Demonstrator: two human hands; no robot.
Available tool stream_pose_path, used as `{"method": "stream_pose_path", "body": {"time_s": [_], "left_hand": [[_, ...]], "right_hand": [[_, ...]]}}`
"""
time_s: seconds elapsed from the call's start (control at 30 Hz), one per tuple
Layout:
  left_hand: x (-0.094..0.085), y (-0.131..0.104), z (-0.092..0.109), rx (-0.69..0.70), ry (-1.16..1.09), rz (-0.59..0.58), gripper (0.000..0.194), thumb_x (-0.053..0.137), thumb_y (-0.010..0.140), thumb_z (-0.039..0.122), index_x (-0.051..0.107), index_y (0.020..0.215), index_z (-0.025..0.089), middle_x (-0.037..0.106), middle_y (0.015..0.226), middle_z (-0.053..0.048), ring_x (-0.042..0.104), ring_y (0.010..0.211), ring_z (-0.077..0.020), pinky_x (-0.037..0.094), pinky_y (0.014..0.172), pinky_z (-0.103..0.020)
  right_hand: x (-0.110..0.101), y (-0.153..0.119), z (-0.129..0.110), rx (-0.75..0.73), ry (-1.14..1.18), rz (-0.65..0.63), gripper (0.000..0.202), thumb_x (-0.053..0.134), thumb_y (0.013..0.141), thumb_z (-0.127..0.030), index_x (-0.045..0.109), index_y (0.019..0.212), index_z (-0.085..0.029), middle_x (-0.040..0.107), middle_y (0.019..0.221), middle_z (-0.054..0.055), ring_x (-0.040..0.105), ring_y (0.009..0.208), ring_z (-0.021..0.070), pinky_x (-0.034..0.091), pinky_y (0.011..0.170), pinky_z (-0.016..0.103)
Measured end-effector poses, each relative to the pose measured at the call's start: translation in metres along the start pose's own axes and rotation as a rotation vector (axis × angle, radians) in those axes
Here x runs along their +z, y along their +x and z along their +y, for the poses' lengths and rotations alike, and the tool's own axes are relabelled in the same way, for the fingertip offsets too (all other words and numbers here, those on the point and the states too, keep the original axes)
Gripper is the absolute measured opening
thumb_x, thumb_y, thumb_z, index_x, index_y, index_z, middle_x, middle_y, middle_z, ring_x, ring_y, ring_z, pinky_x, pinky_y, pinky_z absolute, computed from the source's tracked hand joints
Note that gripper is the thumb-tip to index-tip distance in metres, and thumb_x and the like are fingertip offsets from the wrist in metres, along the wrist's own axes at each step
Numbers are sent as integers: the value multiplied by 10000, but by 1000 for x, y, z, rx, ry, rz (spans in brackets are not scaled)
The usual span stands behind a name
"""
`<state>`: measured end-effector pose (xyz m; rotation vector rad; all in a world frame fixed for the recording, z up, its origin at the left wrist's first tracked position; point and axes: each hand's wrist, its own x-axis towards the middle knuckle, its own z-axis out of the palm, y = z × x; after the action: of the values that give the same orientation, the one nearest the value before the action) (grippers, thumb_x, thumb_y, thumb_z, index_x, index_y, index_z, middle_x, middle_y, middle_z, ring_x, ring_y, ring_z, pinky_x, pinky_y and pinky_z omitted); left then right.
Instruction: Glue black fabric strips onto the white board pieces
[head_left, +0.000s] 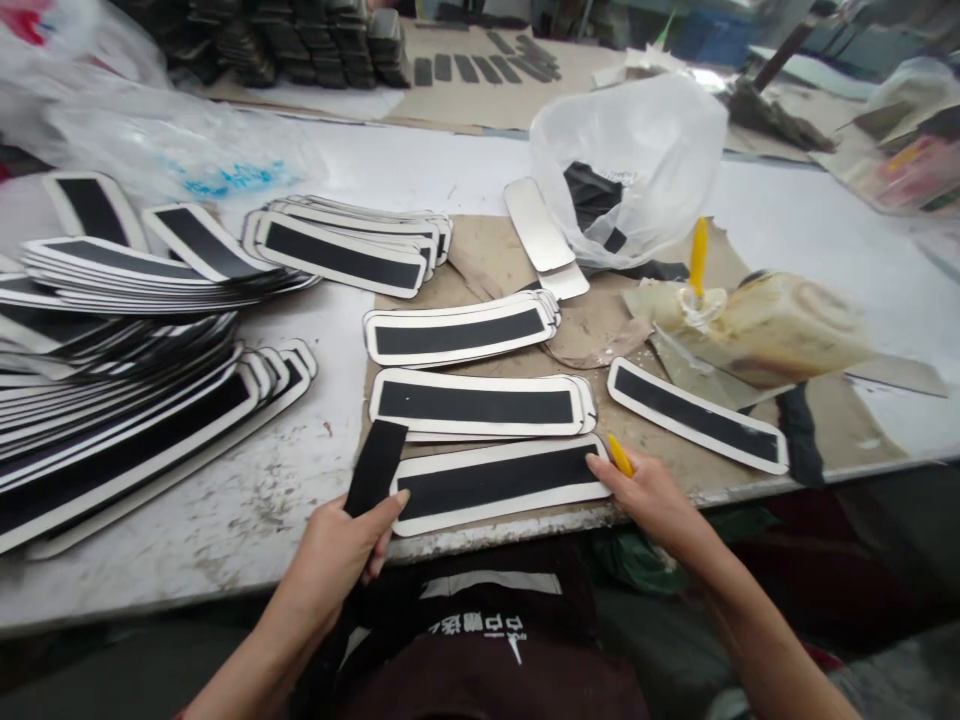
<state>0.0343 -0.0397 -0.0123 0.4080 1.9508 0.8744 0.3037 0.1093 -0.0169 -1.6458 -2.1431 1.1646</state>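
Observation:
A long white-edged panel with a black strip on it [499, 483] lies at the table's front edge. My left hand [360, 530] is closed on its left end, thumb on top, with a loose black strip [377, 462] also in its fingers. My right hand [652, 495] pinches the panel's right end. A yellow stick-like handle [619, 456] pokes out of the same hand; its other end is hidden. Just behind lie a small stack of similar panels [480, 402] and another stack [459, 332]. To the right, a single panel [697, 415] lies at a slant.
Large piles of the panels [120, 440] cover the left side. A white plastic bag [660, 150] holds black pieces at the back. A glue-stained plastic container [795, 325] with a yellow stick [698, 258] stands right. Brown cardboard [480, 245] lies under the stacks.

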Motion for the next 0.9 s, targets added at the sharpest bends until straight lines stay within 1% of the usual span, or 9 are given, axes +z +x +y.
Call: {"method": "stream_pose_path", "body": {"time_s": [0.13, 0.23, 0.4, 0.6, 0.7, 0.8, 0.9], "left_hand": [[0, -1, 0, -15, -67, -19, 441, 604, 646, 483, 388, 383, 203, 368, 298, 42, 327, 291, -77, 257, 343, -207], [-1, 0, -3, -14, -100, -35, 414, 599, 659, 476, 400, 420, 203, 374, 307, 49, 332, 286, -80, 255, 331, -204], [-3, -3, -6, -4, -111, -61, 393, 594, 671, 471, 404, 453, 204, 382, 320, 56, 335, 290, -78, 262, 333, -202], [-6, -3, 0, 16, -66, -107, 420, 573, 691, 447, 384, 403, 207, 366, 301, 47, 319, 296, -75, 247, 352, -208], [-9, -3, 1, 30, -49, -141, 452, 568, 713, 433, 371, 377, 204, 367, 295, 38, 318, 305, -72, 247, 376, -210], [-14, -3, -1, 20, -81, -177, 478, 587, 724, 432, 363, 374, 197, 356, 299, 41, 304, 318, -65, 241, 396, -212], [-19, -2, -6, -8, -157, -211, 466, 624, 715, 427, 358, 412, 194, 338, 317, 58, 270, 328, -56, 195, 394, -212]], "right_hand": [[-2, -2, -4, 14, -32, -2, 382, 464, 763, -549, 447, 597, -205, 436, 492, -21, 397, 483, 134, 325, 479, 259], [-2, -3, -4, 24, -33, -23, 398, 476, 754, -567, 431, 574, -215, 437, 460, -19, 397, 454, 135, 320, 459, 264], [-1, -8, 5, 128, 37, -68, 431, 485, 773, -585, 402, 568, -214, 405, 439, -31, 367, 428, 118, 304, 437, 258], [1, -15, 11, 255, 227, -140, 467, 521, 770, -609, 365, 594, -206, 368, 434, -53, 312, 407, 81, 243, 410, 229], [0, -20, 9, 270, 350, -175, 463, 553, 763, -605, 378, 631, -198, 369, 450, -63, 296, 408, 66, 220, 406, 212], [-1, -25, 6, 278, 480, -213, 441, 576, 769, -585, 398, 675, -192, 355, 465, -73, 273, 408, 55, 192, 407, 198], [-1, -29, 6, 308, 591, -248, 433, 594, 770, -567, 399, 681, -191, 354, 470, -70, 271, 415, 53, 184, 413, 194]]}}
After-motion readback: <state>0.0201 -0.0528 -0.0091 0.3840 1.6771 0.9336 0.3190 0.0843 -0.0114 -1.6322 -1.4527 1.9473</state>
